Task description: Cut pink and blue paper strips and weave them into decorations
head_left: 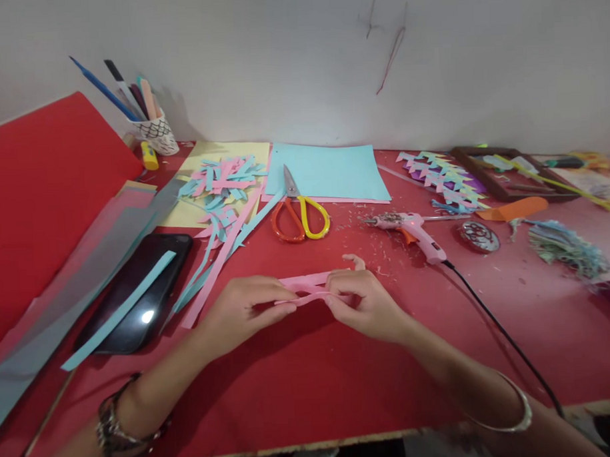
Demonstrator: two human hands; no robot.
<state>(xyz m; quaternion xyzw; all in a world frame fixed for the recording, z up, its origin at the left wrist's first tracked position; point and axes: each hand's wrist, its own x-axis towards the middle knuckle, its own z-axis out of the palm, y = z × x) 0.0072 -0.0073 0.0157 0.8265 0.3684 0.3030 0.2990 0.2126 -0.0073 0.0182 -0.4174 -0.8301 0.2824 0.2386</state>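
Observation:
Between my two hands stretches a pink paper strip (307,282), bent into a flat loop over the red table. My left hand (252,303) pinches one end of it between thumb and fingers. At the other end, my right hand (360,300) grips the strip, its fingers partly hiding the paper. Just beyond the hands lie scissors (300,212) with one red and one yellow handle, blades pointing away. A pink glue gun (410,231) rests on its side to the right of them.
Cut paper pieces (223,181) pile at the back left, beside light blue sheets (328,171). A phone (141,287) with a blue strip on it lies left. A pen cup (156,132) stands behind. The glue gun's cord (493,322) crosses the right side near a wooden tray (508,193).

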